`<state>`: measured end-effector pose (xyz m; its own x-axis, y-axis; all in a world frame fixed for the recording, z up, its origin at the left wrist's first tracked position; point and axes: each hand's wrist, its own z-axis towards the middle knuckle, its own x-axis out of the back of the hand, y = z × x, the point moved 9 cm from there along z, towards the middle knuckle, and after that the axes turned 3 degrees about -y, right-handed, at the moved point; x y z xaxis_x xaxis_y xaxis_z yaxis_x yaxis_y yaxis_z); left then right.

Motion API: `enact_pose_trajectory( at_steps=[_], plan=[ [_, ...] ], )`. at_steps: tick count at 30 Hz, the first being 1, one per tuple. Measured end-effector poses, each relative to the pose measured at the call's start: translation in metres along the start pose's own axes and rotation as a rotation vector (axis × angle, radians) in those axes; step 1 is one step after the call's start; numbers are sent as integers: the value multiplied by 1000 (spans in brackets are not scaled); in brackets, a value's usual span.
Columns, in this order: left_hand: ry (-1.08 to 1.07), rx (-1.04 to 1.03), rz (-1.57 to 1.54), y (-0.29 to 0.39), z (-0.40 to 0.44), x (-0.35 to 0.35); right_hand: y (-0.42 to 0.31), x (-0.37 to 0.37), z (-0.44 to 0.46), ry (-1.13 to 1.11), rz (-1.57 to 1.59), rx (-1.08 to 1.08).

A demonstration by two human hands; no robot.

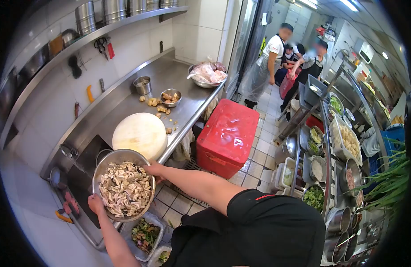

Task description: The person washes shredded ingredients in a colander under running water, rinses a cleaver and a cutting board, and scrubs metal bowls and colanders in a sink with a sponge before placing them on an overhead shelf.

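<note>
A wide steel bowl [150,201] full of sliced mushrooms [124,187] is held between my two hands over the sink's front edge. My left hand [96,204] is closed on the bowl's lower left rim. On its upper right rim, my right hand [155,170] is closed too, its fingers partly hidden. Just beyond the bowl lies a round white cutting board [139,135] on the steel counter [187,109]. Ginger pieces [153,102] lie behind the board, near a small bowl of ginger [171,97] and a steel pot [142,85].
A bowl of bagged meat [207,74] stands at the counter's far end. A red cooler box [227,138] is on the floor to the right. Below are bins of scraps [145,234]. Racks of food [343,138] line the right side. Several people are in the aisle behind.
</note>
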<state>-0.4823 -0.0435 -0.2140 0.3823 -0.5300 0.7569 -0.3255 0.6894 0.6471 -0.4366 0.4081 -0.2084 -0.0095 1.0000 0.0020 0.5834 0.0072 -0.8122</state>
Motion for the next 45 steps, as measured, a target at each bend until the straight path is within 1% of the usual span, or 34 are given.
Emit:
enact_pose_trajectory(
  at_steps=[2,3,5,6,7,9,11,12,13,14,15,16,18,19,20,21,23,24,25,27,28,29,31,33,36,37,39,40,42,43,45],
  plan=[
    [-17,-54,-49,-5,3,-6,14,-4,-14,-84,93,-51],
    [-33,-114,-104,0,8,-11,27,-6,-9,-64,122,-50],
    [-96,-82,-94,14,-4,-7,39,20,-2,320,-83,229],
    [-132,-100,-139,17,-6,-10,31,23,-21,396,-179,313],
    [-174,-118,-179,15,-7,-15,40,23,-14,454,-200,388],
    [-103,-190,-313,-4,2,-31,36,25,-47,382,-185,355],
    [-195,-41,-316,6,-19,-26,49,37,-67,434,-160,281],
    [-172,-5,-264,5,-20,-34,64,40,-58,354,-113,210],
    [-140,32,-210,-4,-16,-38,70,50,-67,390,-76,200],
    [-165,-3,-200,4,-21,-40,78,54,-71,361,-37,158],
    [-201,-4,-291,7,-32,-39,82,56,-77,328,-1,120],
    [-236,-1,-383,9,-41,-40,76,65,-102,287,3,43],
    [-263,-27,-392,25,-62,-44,85,90,-129,322,54,35],
    [-279,-28,-405,34,-77,-42,91,98,-137,340,84,21],
    [-303,-56,-424,64,-102,-38,112,110,-114,360,95,109],
    [-312,-63,-423,83,-118,-45,130,124,-107,368,102,107],
    [-353,-38,-479,110,-149,-63,147,158,-119,473,91,167],
    [-448,-69,-560,133,-171,-67,142,176,-159,490,130,102],
    [-499,-76,-537,160,-197,-66,130,190,-203,505,170,37],
    [-563,-162,-455,189,-228,-83,177,230,-183,602,298,148],
    [-626,-175,-503,200,-246,-98,187,245,-197,649,327,172],
    [-690,-185,-554,213,-265,-112,196,268,-216,697,354,196],
    [-826,-247,-514,238,-306,-136,222,311,-250,843,323,183],
    [-963,-235,-546,261,-351,-165,250,348,-291,920,381,189],
    [-1086,-401,-395,304,-417,-187,273,382,-374,1013,536,213],
    [-1144,-418,-367,315,-438,-198,286,393,-394,1040,571,226],
    [-1209,-553,-377,338,-478,-218,310,414,-436,1124,599,203],
    [-1218,-543,-369,352,-496,-219,316,421,-459,1173,611,193],
    [-1382,-419,-322,376,-544,-222,332,438,-498,1257,618,190],
    [-1385,-413,-319,383,-558,-235,339,446,-515,1294,616,194],
    [-1488,-410,-424,395,-589,-262,359,463,-536,1289,650,176]
  ],
)
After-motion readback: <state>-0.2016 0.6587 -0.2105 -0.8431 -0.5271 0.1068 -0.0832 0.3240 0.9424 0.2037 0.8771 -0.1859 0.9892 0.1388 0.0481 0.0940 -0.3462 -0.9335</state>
